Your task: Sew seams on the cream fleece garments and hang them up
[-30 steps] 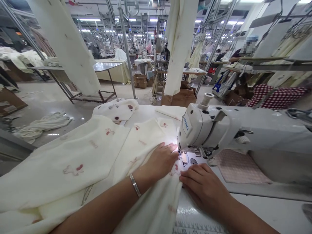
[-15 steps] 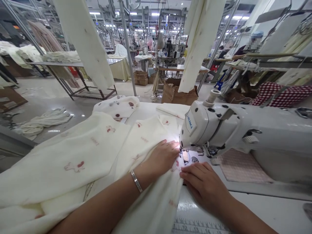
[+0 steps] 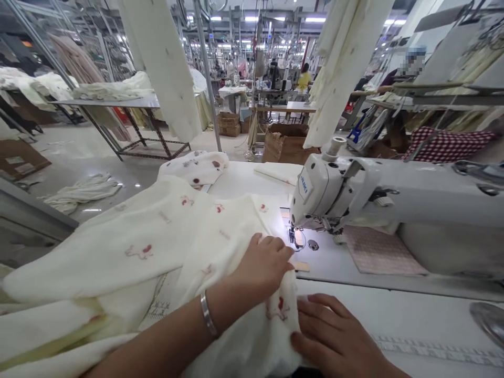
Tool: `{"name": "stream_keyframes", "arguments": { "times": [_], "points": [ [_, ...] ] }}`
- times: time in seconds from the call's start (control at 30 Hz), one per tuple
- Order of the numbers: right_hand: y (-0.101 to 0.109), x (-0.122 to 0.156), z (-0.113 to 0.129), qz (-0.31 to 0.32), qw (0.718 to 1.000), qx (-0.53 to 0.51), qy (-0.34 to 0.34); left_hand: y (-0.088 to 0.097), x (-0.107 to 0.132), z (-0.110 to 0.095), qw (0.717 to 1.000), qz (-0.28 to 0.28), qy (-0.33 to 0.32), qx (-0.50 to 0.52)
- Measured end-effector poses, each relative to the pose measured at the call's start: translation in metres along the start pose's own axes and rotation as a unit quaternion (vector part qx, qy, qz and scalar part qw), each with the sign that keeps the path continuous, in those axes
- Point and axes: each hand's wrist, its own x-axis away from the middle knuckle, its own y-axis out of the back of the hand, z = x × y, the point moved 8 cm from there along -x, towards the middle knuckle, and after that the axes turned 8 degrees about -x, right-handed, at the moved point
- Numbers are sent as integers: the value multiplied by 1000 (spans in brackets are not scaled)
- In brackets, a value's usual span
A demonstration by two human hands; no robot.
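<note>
Cream printed fabric (image 3: pixel 232 226) with reddish animal motifs spreads over the sewing table to the left of the sewing machine (image 3: pixel 315 194). My left hand (image 3: pixel 265 265), with a silver bracelet on its wrist, grips the fabric's right edge with curled fingers, just in front of the presser foot (image 3: pixel 292 236). Lower down, my right hand (image 3: pixel 333 331) is closed at the same edge, its thumb on the cloth and its fingers alongside. The needle area is lit, and the fabric lies apart from it, on the near left side.
A ruler strip (image 3: pixel 429 349) runs along the table's front. Pink checked cloth (image 3: pixel 381 252) lies under the machine arm. A bundled printed cloth (image 3: pixel 192 168) sits at the table's back left. Cream panels (image 3: pixel 161 63) hang ahead. A cardboard box (image 3: pixel 285 144) stands behind the table.
Both hands have moved toward me with the fabric, drawing its edge away from the needle area. The right hand has come lower, and the view has shifted slightly.
</note>
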Motion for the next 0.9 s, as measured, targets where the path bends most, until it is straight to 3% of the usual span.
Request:
{"name": "stream_keyframes", "arguments": {
  "times": [0.17, 0.3, 0.43, 0.6, 0.7, 0.83, 0.9],
  "points": [
    [-4, 10, -8, 4, 1000, -17, -24, 3, -16, 6, 998, 44, -43, -9],
    [-13, 26, -40, -46, 982, -52, -174, 3, -6, 11, 996, 49, -74, 31],
    [-23, 27, -61, -76, 958, -86, -264, 7, 3, 14, 997, 32, -66, 19],
    [-35, 11, -75, -32, 913, -233, -332, 28, 10, -4, 991, -20, -121, 61],
    [-39, 4, -76, -24, 886, -303, -350, 41, 13, -4, 986, -44, -110, 118],
    [-25, 5, -77, -143, 870, -310, -356, 44, 19, 10, 985, -34, -75, 149],
    [-22, 10, -76, -173, 862, -304, -367, 44, 21, 16, 982, -28, -62, 174]
  ]
}}
